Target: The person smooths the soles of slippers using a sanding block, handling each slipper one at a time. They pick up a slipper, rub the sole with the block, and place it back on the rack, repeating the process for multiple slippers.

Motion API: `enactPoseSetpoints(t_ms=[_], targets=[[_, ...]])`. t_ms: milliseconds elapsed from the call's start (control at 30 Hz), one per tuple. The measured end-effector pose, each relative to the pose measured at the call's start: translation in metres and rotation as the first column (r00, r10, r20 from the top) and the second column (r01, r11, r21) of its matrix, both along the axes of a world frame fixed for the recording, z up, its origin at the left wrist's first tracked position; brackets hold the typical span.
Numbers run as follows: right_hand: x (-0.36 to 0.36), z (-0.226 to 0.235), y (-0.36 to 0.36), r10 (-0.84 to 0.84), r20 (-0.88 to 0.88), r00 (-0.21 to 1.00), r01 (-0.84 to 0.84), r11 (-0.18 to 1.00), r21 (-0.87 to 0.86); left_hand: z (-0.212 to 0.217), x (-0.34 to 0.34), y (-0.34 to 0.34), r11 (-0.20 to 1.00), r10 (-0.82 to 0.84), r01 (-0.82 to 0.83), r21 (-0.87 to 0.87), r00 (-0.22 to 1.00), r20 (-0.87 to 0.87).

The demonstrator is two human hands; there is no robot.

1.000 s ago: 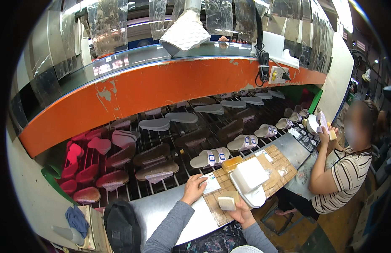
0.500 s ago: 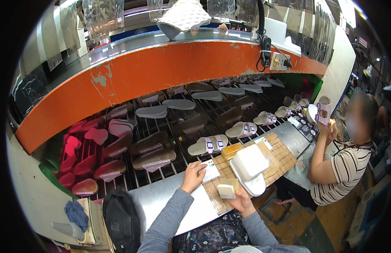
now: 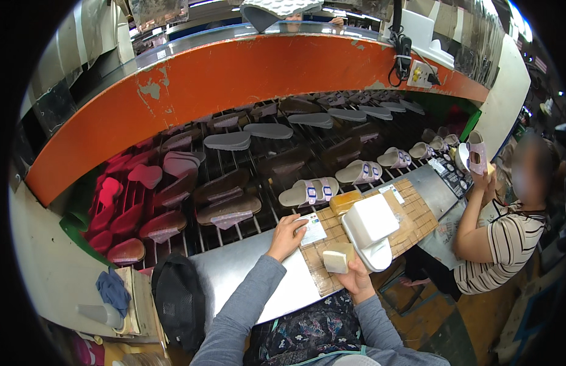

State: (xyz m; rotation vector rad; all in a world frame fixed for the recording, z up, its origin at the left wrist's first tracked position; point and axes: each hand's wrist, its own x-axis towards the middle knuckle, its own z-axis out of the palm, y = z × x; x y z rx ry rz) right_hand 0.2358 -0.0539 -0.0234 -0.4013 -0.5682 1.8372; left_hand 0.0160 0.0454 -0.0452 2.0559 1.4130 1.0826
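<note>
Two hands work at the near edge of a steel counter [image 3: 246,274]. Fingers [image 3: 293,226] of the left hand [image 3: 287,236] lie spread and flat, their tips resting on a small white card [image 3: 313,229] that sits on the left end of a woven bamboo mat [image 3: 411,216]; nothing is clasped in them. Fingers of the right hand [image 3: 356,277] curl around a pale cream block [image 3: 336,258], holding it from below and from the right just above the near edge of the mat. Right beside that block, slightly farther and to the right, a white slab [image 3: 372,219] lies on top of a white sandal sole [image 3: 380,256], and an orange-brown block [image 3: 346,200] sits at the far edge of the mat. Beyond the counter, a wire-rack conveyor [image 3: 264,177] carries rows of sandals: a beige pair with lilac straps [image 3: 308,192] just past the mat, brown ones to the left, red and pink ones farther left, grey soles at the back. An orange curved hood [image 3: 234,79] arches over the far side. A black cap [image 3: 178,299] lies on the counter at the near left, next to a blue cloth [image 3: 114,291]. On the right, another person in a striped shirt [image 3: 508,244] holds up a lilac-strapped sandal [image 3: 475,152].
</note>
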Motion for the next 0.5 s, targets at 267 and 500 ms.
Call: enactPoseSetpoints(t_ms=[267,500], targets=[[0.002,-0.009,-0.001,-0.015,-0.012,1.0,0.015,1.0,0.006,0.018,0.005,0.046,0.932,0.328,-0.354,0.079,0.916,0.229],[0.009,-0.03,-0.002,0.007,0.005,1.0,-0.007,1.0,0.007,-0.008,0.028,0.092,0.938,0.344,-0.348,-0.006,0.931,-0.123]])
